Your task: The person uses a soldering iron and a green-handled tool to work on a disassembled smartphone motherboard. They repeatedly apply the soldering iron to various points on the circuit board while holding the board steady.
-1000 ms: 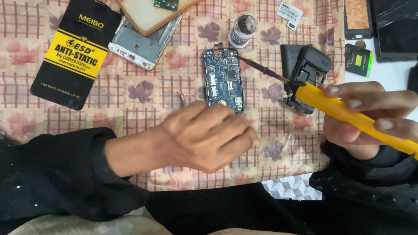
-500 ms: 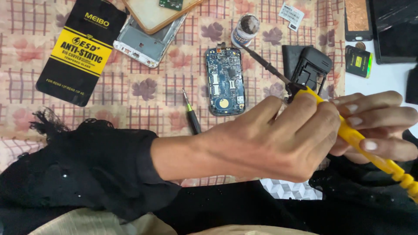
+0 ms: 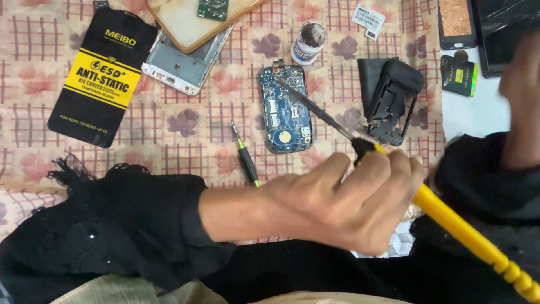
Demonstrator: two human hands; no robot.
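Note:
My left hand (image 3: 349, 205) is closed around a yellow-handled soldering iron (image 3: 461, 231), gripping it near the black collar. The iron's dark metal tip reaches up and left over a blue phone circuit board (image 3: 284, 121) lying on the patterned cloth; whether it touches the board is unclear. My right hand (image 3: 520, 107) is blurred at the right edge, raised above its black sleeve and away from the iron. A small screwdriver (image 3: 246, 160) with a green band lies just left of the board.
A black phone housing (image 3: 394, 101) stands right of the board, and a small open jar (image 3: 308, 44) above it. A black and yellow flat package (image 3: 104, 76) and a silver phone frame (image 3: 183, 70) lie at upper left. Dark devices sit at top right.
The iron passed from my right hand to my left. My left hand rose off the cloth, uncovering the screwdriver, and my right hand drew away to the right.

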